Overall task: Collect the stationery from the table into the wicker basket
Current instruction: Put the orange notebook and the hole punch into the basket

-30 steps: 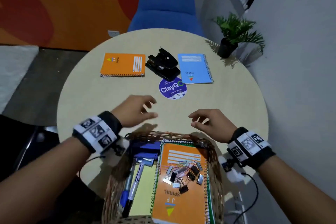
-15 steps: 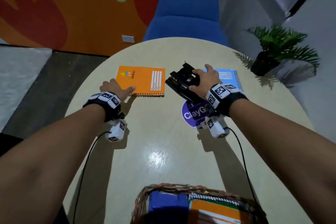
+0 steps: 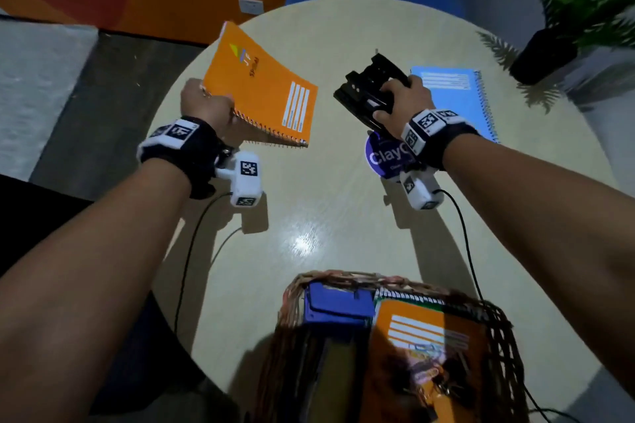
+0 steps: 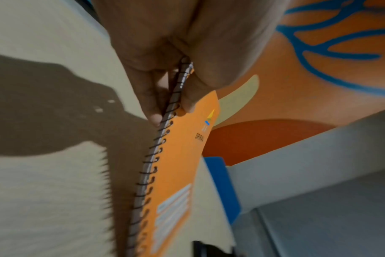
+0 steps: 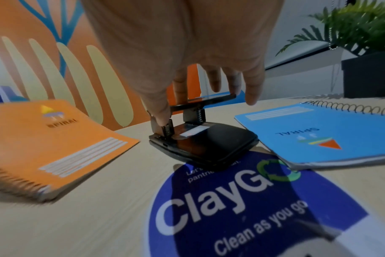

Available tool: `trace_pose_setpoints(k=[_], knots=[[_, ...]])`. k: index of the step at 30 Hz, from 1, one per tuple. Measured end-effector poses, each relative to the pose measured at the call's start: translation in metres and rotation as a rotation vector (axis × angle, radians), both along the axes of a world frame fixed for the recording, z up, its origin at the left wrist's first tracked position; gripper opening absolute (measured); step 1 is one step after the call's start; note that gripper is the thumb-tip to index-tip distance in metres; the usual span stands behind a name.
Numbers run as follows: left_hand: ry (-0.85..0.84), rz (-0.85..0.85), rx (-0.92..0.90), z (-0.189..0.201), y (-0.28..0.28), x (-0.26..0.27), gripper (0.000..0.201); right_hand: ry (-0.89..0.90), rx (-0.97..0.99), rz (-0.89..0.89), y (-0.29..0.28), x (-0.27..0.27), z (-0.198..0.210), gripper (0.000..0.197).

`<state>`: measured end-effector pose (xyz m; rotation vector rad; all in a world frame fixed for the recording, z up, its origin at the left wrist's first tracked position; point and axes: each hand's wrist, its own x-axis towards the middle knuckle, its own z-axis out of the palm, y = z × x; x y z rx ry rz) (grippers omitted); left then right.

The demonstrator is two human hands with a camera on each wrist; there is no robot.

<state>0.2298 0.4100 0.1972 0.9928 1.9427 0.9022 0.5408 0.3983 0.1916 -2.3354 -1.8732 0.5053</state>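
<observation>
The left hand (image 3: 206, 106) pinches the orange spiral-bound notebook (image 3: 264, 89) by its wire spine, tilting it clear of the round beige desk (image 3: 326, 216) at centre left, likely ready to carry. The right hand (image 3: 402, 103) clasps the black metal hole punch (image 3: 367, 93) by its lever, beside the flat blue spiral notebook (image 3: 457, 96). The brown wicker basket (image 3: 494, 319) waits, part-filled, at the bottom of the frame.

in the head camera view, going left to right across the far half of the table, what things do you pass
left hand → orange notebook → hole punch → right hand → blue notebook → potted plant.
</observation>
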Motion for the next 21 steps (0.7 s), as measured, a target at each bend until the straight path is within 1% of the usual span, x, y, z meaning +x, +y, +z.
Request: trace_pose_setpoints(k=[2,4,6,7,9,11,12,13,14,16,17,18,19,21], knots=[[-0.101,-0.004,0.127,0.033,-0.026,-0.005,0.018,-0.003,-0.032,-0.011,-0.007,-0.004,0.004,0.046],[-0.097,-0.050,0.289,0.064,-0.051,-0.015,0.021,-0.010,-0.045,-0.012,-0.016,-0.007,0.009,0.040],[-0.139,-0.106,0.424,0.090,-0.077,-0.023,0.016,-0.035,-0.047,0.014,-0.029,-0.005,0.011,0.035],[-0.186,-0.149,0.466,0.100,-0.090,-0.026,0.014,-0.054,-0.046,0.038,-0.037,-0.002,0.011,0.034],[-0.269,-0.212,0.504,0.120,-0.122,-0.028,0.022,-0.096,-0.047,0.080,-0.053,0.003,0.010,0.035],[-0.264,-0.273,0.459,0.137,-0.151,-0.025,0.025,-0.149,-0.076,0.112,-0.068,0.006,0.008,0.037],[-0.254,-0.307,0.396,0.143,-0.166,-0.021,0.023,-0.169,-0.090,0.116,-0.075,0.007,0.007,0.038],[-0.266,-0.365,0.336,0.141,-0.178,-0.018,0.018,-0.178,-0.102,0.120,-0.081,0.009,0.008,0.038],[-0.291,-0.472,0.294,0.141,-0.196,-0.008,0.012,-0.178,-0.114,0.129,-0.086,0.011,0.008,0.038],[-0.271,-0.688,0.172,0.130,-0.232,0.009,0.030,-0.171,-0.149,0.149,-0.094,0.017,0.013,0.041],[-0.280,-0.770,0.110,0.122,-0.248,0.017,0.028,-0.154,-0.158,0.155,-0.097,0.022,0.017,0.045],[-0.279,-0.833,0.043,0.115,-0.266,0.027,0.021,-0.127,-0.158,0.154,-0.100,0.026,0.023,0.048],[-0.278,-0.873,-0.027,0.104,-0.276,0.031,0.019,-0.092,-0.144,0.146,-0.103,0.032,0.031,0.050],[-0.215,-0.915,-0.122,0.080,-0.289,0.037,0.027,-0.011,-0.107,0.129,-0.109,0.045,0.052,0.047]])
